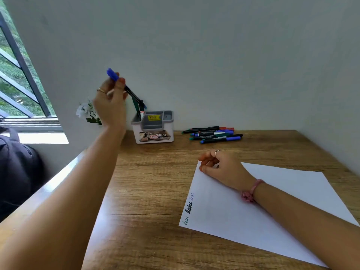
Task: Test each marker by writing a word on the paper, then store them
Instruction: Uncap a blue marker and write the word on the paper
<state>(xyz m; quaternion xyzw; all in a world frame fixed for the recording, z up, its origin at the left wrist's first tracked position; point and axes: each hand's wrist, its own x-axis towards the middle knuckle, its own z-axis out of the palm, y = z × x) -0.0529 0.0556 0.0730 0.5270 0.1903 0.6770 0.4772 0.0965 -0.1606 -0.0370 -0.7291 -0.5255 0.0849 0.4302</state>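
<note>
My left hand [111, 102] is raised near the wall and grips a blue-capped marker [113, 74], its dark barrel slanting down toward the white and grey pen holder [153, 127]. Other markers stand in the holder's back compartment. My right hand [220, 168] rests with loosely curled fingers on the top left corner of the white paper [253, 215] and holds nothing. Three handwritten words run along the paper's left edge. Several markers [214, 133] in blue, green, red and black lie in a pile on the table to the right of the holder.
The wooden table [146, 182] meets the wall at the back and right. A small white flower [85, 112] sits left of the holder, behind my left wrist. A dark bag [17, 164] lies below the window at the left.
</note>
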